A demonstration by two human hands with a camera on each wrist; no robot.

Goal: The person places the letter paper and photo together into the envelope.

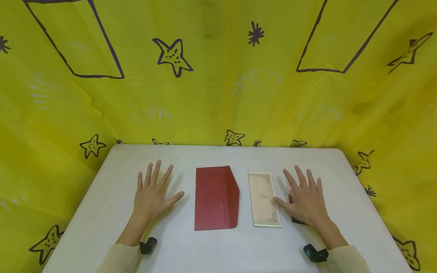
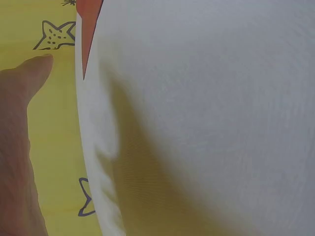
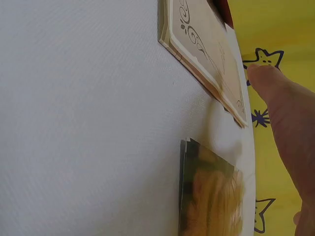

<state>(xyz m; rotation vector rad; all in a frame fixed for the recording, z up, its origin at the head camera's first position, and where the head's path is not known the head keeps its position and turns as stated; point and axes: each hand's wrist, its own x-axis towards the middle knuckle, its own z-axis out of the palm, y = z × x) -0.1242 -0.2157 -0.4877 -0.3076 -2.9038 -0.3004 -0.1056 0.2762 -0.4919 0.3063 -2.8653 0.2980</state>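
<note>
Fingers spread, my left hand [image 1: 151, 199] hovers over the left part of the white table, holding nothing; its shadow falls beside it. A red envelope [image 1: 211, 199] lies to its right with the flap side facing right. Further right is a cream card or thin booklet [image 1: 264, 200] with scroll ornaments; the right wrist view shows it as a layered stack [image 3: 211, 54]. My right hand [image 1: 307, 201] is spread too, its thumb overlapping the cream piece's right edge in the head view. Under that hand, mostly hidden there, lies a dark, glossy picture card stack [image 3: 211, 196].
The white table [image 1: 170, 250] has rounded back corners. A yellow cloth [image 1: 205, 98] with drawn starfish and shells hangs behind it and along both sides. Each wrist wears a small black camera, one at the left wrist [image 1: 148, 245] and one at the right wrist [image 1: 315, 253].
</note>
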